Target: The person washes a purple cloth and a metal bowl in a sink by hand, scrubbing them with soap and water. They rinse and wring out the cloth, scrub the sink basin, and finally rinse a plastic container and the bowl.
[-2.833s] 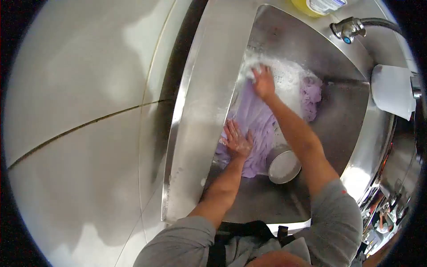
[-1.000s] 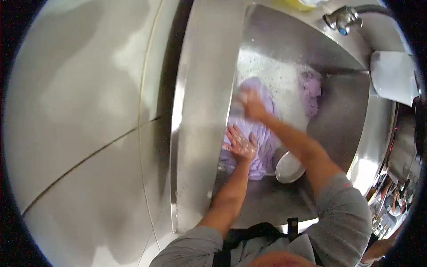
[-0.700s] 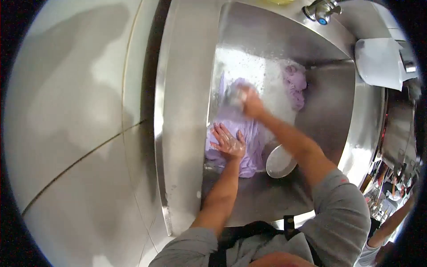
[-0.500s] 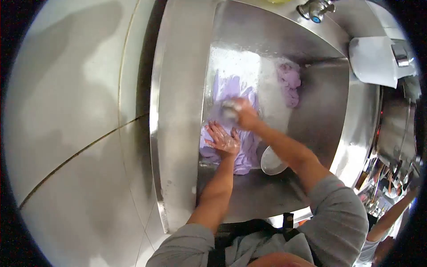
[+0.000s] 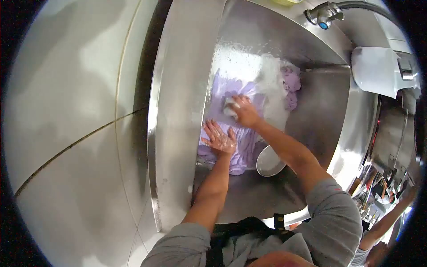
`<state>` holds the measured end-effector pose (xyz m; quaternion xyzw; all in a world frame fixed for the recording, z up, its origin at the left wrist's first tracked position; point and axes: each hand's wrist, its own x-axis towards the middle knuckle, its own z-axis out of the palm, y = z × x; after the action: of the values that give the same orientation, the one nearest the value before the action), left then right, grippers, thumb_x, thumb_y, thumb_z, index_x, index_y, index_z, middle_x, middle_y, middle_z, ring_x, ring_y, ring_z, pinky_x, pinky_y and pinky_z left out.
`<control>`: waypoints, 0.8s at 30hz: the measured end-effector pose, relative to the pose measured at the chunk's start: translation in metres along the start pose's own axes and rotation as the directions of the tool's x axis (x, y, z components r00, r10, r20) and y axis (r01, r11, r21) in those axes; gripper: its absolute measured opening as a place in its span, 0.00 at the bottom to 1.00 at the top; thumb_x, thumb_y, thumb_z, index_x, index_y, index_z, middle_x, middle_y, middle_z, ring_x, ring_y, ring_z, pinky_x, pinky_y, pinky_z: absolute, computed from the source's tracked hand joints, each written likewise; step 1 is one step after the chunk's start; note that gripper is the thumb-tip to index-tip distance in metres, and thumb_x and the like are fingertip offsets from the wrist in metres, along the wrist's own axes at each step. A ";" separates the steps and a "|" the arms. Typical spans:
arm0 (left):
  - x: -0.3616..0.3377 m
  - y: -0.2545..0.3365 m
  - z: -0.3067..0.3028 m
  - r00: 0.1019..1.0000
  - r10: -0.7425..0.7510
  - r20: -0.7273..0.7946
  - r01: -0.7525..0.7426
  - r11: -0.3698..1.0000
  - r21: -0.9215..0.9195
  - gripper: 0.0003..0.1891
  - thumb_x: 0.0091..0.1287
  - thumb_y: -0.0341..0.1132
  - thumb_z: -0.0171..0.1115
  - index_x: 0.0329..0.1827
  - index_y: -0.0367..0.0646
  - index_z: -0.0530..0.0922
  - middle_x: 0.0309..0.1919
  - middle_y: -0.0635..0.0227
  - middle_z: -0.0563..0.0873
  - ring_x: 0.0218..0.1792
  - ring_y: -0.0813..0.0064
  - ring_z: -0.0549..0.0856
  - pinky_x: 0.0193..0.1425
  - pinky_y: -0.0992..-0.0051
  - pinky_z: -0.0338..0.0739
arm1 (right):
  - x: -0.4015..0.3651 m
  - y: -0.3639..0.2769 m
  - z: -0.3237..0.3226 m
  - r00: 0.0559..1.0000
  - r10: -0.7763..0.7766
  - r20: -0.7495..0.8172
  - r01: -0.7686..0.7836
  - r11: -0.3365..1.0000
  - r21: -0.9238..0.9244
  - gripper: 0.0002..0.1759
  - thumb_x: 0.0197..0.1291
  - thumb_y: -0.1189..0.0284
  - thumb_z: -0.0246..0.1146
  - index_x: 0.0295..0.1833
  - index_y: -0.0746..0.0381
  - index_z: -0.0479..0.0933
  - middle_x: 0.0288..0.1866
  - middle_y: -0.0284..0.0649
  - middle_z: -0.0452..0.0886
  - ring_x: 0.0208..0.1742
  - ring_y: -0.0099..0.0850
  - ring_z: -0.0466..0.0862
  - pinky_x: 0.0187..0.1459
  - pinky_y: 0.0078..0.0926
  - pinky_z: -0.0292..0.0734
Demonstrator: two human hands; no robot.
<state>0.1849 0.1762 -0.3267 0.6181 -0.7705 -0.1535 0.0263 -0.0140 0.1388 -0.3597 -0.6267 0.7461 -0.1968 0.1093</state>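
A wet, soapy lilac cloth lies spread on the bottom of a steel sink. My left hand presses flat on it with fingers apart, foam on its back. Just above and to the right, my right hand is closed around a whitish scrubbing brush or block, held against the cloth; its exact kind is blurred. A second bunched lilac cloth sits by the sink's right wall. Near my right forearm stands a round white bowl.
A chrome tap is mounted at the sink's far rim. A white plastic container stands on the right ledge. White tiled wall runs along the left. Another person's arm shows at the lower right.
My right hand has shifted slightly over the cloth with the whitish object. Foamy water has spread toward the bunched cloth. My left hand stays pressed on the cloth. The view has tilted a little.
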 end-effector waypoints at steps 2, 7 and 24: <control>0.001 -0.003 0.000 1.000 0.014 -0.014 -0.015 1.000 -0.019 0.39 0.67 0.56 0.44 0.71 0.30 0.57 0.74 0.49 0.55 0.76 0.51 0.48 0.70 0.39 0.21 | 0.025 0.000 -0.017 0.961 -0.019 0.275 0.075 0.978 -0.196 0.28 0.49 0.68 0.68 0.58 0.59 0.72 0.61 0.53 0.69 0.64 0.49 0.67 0.65 0.46 0.62; 0.001 0.003 -0.002 0.998 0.010 -0.064 -0.010 1.000 -0.006 0.39 0.68 0.56 0.43 0.71 0.30 0.57 0.74 0.49 0.55 0.76 0.51 0.49 0.70 0.39 0.22 | 0.030 0.035 -0.004 0.982 0.134 -0.137 -0.141 0.989 -0.043 0.32 0.40 0.74 0.70 0.57 0.57 0.73 0.61 0.51 0.70 0.64 0.48 0.67 0.65 0.49 0.62; 0.003 0.002 0.000 0.998 0.020 -0.065 -0.023 0.999 -0.049 0.39 0.68 0.56 0.41 0.70 0.27 0.58 0.74 0.47 0.53 0.76 0.50 0.47 0.71 0.43 0.23 | 0.022 -0.076 0.029 0.967 -0.193 0.164 0.175 0.978 0.116 0.25 0.48 0.70 0.63 0.55 0.57 0.74 0.60 0.49 0.73 0.63 0.46 0.70 0.63 0.45 0.63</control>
<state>0.1825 0.1734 -0.3271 0.6134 -0.7720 -0.1524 0.0680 0.0613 0.1027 -0.3512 -0.7018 0.6613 -0.1878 0.1867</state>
